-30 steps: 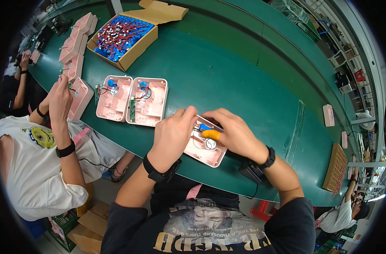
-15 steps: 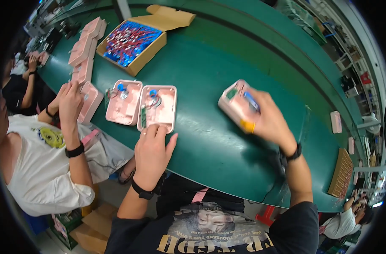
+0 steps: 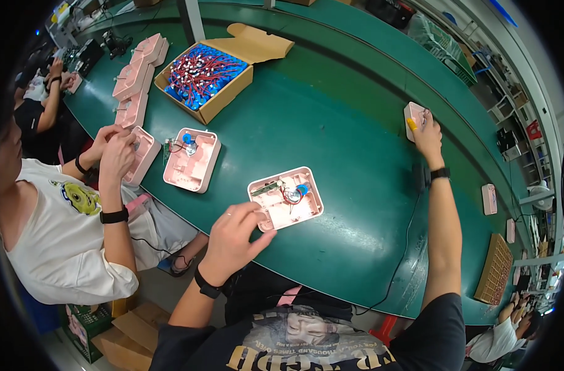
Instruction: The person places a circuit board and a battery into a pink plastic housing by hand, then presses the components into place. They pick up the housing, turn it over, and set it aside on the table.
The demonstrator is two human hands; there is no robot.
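In front of me lies a pink plastic housing [image 3: 301, 213], open side up, with a green circuit board, thin wires and a blue round part inside. My left hand [image 3: 235, 238] is closed on its near-left corner, thumb at the near edge and fingers over the rim. Out at the far right, my right hand [image 3: 429, 139] grips another pink housing [image 3: 412, 112] near the table's back strip. A yellow cover shows on one of its digits. That hand hides most of what the far housing contains.
Left of centre sits a similar pink housing [image 3: 192, 173]. Behind it stands a cardboard box [image 3: 217, 110] of blue parts with red wires. A co-worker [image 3: 53, 235] handles a pink housing at left, beside stacked ones [image 3: 133, 83]. A black cable [image 3: 405, 247] crosses the table; a brown divided tray [image 3: 495, 269] lies right.
My right hand has carried its housing away to the far right. My left hand has drawn one housing from the left pair toward the middle and turned it.
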